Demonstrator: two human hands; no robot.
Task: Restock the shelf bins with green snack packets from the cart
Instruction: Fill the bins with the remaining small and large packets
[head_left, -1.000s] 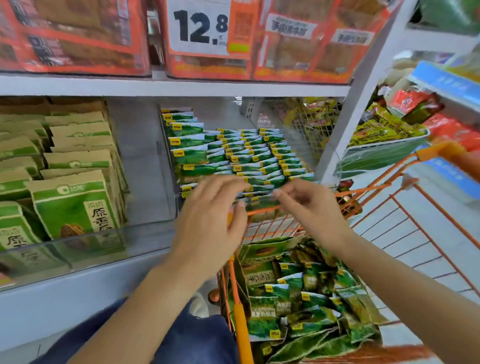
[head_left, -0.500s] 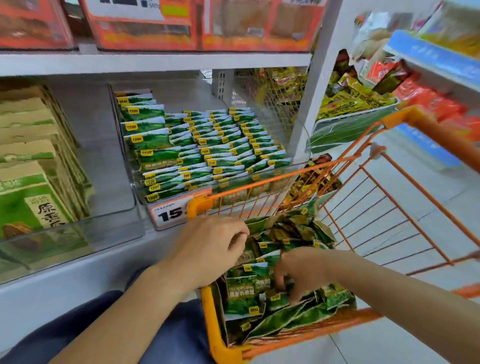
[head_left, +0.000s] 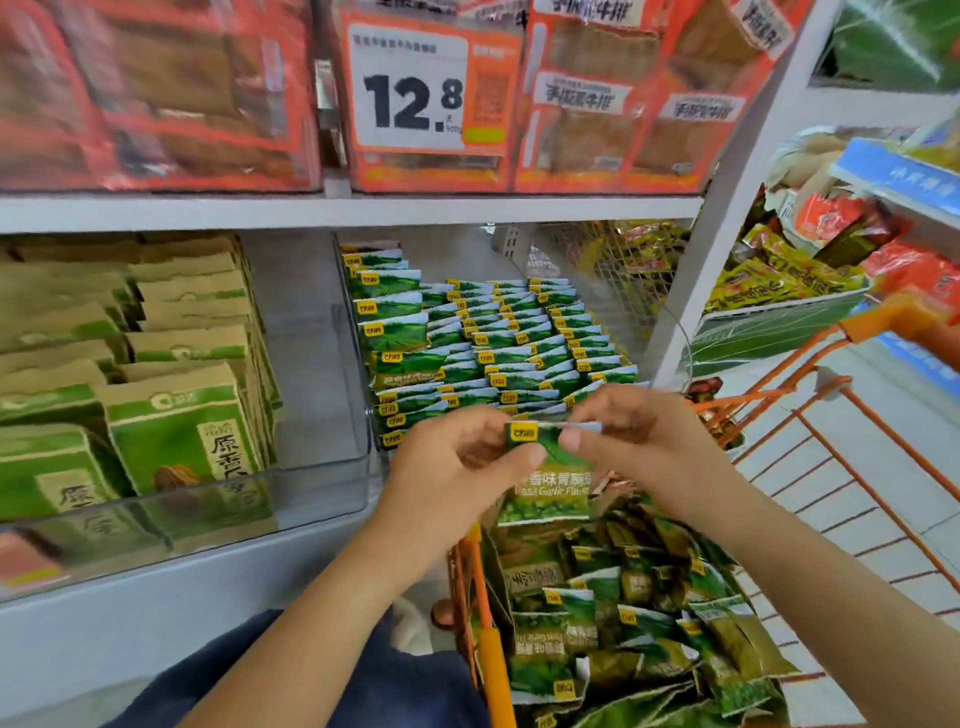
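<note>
light foil packet held by its top edge, ready for the bin

a green packet is held up between both hands, just above the near edge of the bin and over the cart. the left hand pinches its upper left corner, thumb in front and curled fingers behind. the right hand pinches the upper right part of the top seam, its thumb laid across the front. the body of the packet hangs free below both sets of fingers.

the packet is judged to be very light and soft: thin printed film, slightly puffed, with a flat crimped seam at the top. the film is likely to be slick and to crumple if squeezed in the middle, and the contents may be crushed by a hard grip. the stiff top seam, or the two side edges, is judged the best place to take hold, with a light pinch only.

beyond the fingers, rows of packets stand upright and overlapped in the bin, filling it almost to the front. below the fingers, a loose heap lies in the cart. an upright slide into the front row seems called for; neighbours could be tipped if it is pushed in carelessly.
</note>
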